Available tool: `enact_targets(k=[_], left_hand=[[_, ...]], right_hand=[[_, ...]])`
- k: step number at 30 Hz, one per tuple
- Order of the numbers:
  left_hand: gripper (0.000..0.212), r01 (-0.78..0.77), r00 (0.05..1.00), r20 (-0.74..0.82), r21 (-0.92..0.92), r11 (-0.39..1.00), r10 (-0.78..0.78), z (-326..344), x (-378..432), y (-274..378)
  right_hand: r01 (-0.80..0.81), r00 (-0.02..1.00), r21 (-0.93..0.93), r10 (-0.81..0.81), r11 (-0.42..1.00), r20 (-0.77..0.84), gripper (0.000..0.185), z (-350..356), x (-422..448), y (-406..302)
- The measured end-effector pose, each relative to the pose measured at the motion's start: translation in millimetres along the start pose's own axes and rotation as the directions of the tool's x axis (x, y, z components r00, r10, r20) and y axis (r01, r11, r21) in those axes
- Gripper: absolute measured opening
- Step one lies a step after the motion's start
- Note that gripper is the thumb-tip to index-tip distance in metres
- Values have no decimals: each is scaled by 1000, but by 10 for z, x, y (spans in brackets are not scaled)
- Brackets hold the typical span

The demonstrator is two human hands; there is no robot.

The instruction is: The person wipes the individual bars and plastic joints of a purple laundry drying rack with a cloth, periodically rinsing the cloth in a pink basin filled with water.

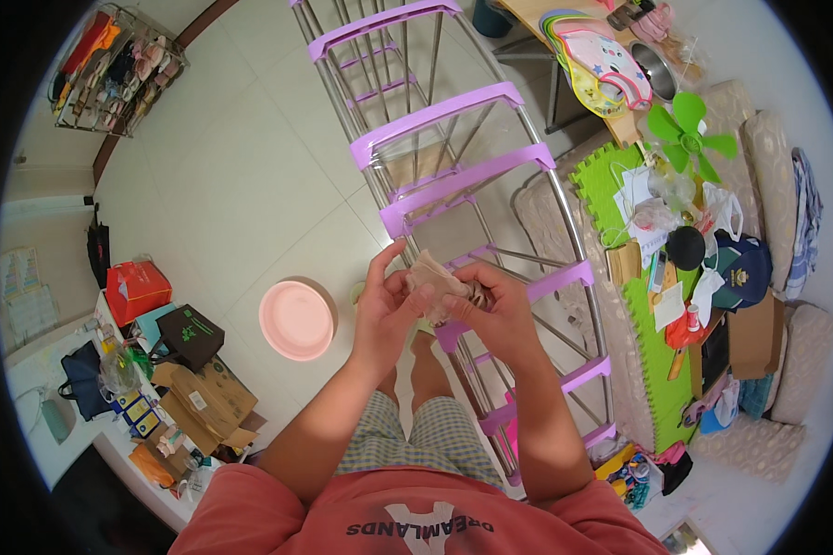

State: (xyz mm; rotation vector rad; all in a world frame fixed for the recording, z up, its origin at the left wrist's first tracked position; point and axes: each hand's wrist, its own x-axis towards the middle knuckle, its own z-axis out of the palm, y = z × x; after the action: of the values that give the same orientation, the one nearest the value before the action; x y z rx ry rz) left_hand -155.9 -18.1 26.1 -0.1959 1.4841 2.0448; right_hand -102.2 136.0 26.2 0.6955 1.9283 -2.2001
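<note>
A thin beige cloth (432, 274) is stretched between my two hands in front of my body. My left hand (386, 298) pinches one side, with its index finger raised. Bunched folds of the same cloth sit in the grip of my right hand (494, 305). Right beneath and beyond the hands stands a rack of metal tubes with purple plastic end brackets (468, 170). A pale pink plastic basin (296, 320) rests on the tiled floor, left of my legs.
On the right, a sofa (559, 222) bears a green foam mat (656, 409) with papers, bags and a cap (741, 272). A wooden table (527, 15) holds bibs (600, 59). At left, cardboard boxes (205, 402) and bags crowd a white cabinet. A shoe rack (121, 73) stands far left.
</note>
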Motion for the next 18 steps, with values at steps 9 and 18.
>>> enact_targets(k=[9,18], left_hand=[[16,85,996,-17,-77,993,-86,-335,44,1],[25,-14,999,-48,38,999,16,-728,377,-32]], right_hand=[[-10,1000,-126,12,992,14,21,318,280,-54],[170,913,-602,-354,780,-202,27,721,699,5]])
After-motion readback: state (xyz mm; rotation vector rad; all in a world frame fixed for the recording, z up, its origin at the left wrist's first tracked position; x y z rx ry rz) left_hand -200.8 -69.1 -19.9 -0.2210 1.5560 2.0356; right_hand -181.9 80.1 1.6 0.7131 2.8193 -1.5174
